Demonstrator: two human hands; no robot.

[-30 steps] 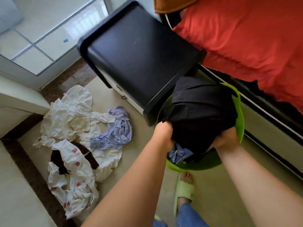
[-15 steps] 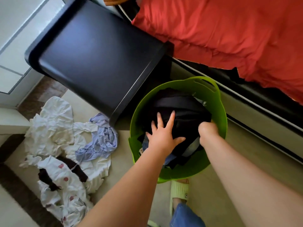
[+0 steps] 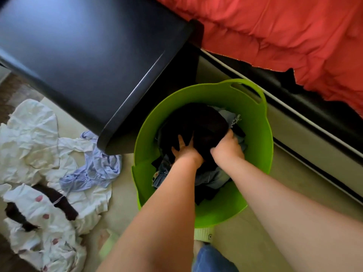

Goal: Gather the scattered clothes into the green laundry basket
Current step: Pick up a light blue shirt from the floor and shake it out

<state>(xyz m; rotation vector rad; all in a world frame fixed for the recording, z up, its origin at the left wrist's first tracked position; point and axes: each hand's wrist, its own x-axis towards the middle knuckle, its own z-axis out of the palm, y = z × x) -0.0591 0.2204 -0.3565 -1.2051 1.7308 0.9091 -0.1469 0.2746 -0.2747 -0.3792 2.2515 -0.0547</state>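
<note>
Both hands down in the green basket [image 3: 253,122]: left hand [image 3: 185,149] spread flat on the black garment [image 3: 198,126], right hand [image 3: 225,146] curled, grip unclear; risk: fabric snagging on withdrawal, basket tipping, while white clothes [image 3: 39,146] and lilac shirt [image 3: 94,169] remain on floor.

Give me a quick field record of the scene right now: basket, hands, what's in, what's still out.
basket: green laundry basket on the floor between a black cabinet and the bed with the red cover
in basket: black garment on top, denim pieces beneath
left hand: left hand inside the basket, fingers spread, pressing on the black garment
right hand: right hand inside the basket, curled on the garment's edge
still on floor: white clothes, lilac garment, white red-dotted garment, a dark piece among them
</note>
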